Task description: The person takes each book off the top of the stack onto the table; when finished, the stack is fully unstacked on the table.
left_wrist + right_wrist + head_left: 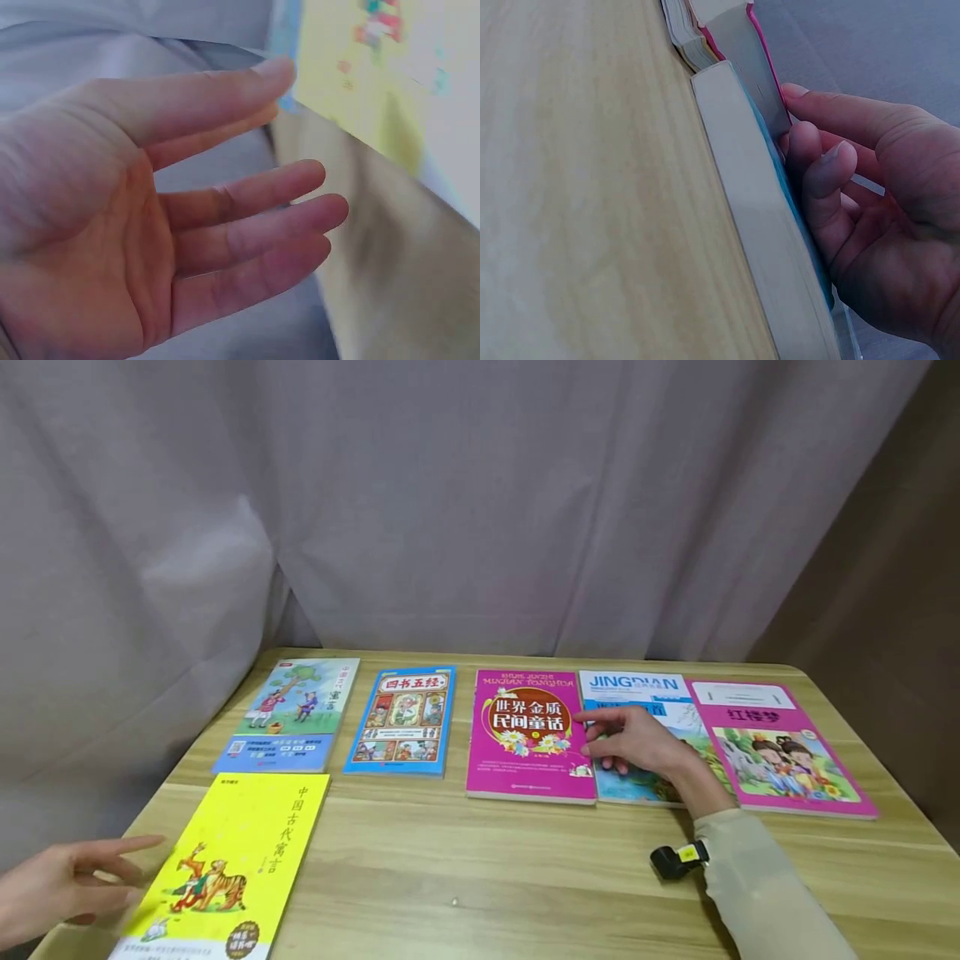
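Note:
My left hand (71,889), fingers loosely extended, hovers beside the left edge of a yellow book (247,852) with a tiger on its cover. In the left wrist view its palm (82,247) shows nothing held, and a gap separates the fingers from the book. Farther right, my right hand (637,742) pinches the right edge of a pink book (532,781), thumb at the cover edge in the right wrist view. Its other fingers (821,180) curl over a blue-and-white book (652,785), which the hand partly hides.
Along the back lie a green-and-blue book (292,702), a small blue-bordered book (405,718) and a pink-bordered book (780,760) at the far right. They lie flat on a wooden table (420,877). A grey curtain (450,510) hangs behind the table.

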A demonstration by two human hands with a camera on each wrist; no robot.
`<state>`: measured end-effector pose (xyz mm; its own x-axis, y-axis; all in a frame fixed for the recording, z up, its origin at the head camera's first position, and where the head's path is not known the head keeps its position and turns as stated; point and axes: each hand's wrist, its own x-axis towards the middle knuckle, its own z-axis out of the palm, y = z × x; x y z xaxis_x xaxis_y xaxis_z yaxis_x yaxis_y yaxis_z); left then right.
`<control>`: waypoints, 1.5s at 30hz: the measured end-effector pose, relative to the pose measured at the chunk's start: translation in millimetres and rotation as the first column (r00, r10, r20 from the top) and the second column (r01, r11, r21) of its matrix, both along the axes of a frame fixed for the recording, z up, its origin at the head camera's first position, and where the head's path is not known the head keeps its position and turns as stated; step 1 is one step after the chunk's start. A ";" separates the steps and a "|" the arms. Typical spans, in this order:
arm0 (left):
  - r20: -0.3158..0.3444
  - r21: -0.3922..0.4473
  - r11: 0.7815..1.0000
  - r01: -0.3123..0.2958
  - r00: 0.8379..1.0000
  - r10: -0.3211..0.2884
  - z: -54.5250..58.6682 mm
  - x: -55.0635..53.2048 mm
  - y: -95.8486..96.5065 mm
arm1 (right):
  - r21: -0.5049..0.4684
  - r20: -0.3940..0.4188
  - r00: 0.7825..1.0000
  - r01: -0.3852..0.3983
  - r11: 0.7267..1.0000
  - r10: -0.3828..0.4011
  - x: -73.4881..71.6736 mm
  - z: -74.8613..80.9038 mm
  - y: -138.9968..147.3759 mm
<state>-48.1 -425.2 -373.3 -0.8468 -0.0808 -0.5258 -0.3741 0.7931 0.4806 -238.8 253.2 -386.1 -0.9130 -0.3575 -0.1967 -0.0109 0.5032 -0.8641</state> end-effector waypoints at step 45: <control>-0.413 0.233 0.788 0.569 0.792 -0.449 15.2 -173.6 295.3 | -0.020 -0.006 0.999 0.035 0.999 -0.035 1.9 -2.8 -1.1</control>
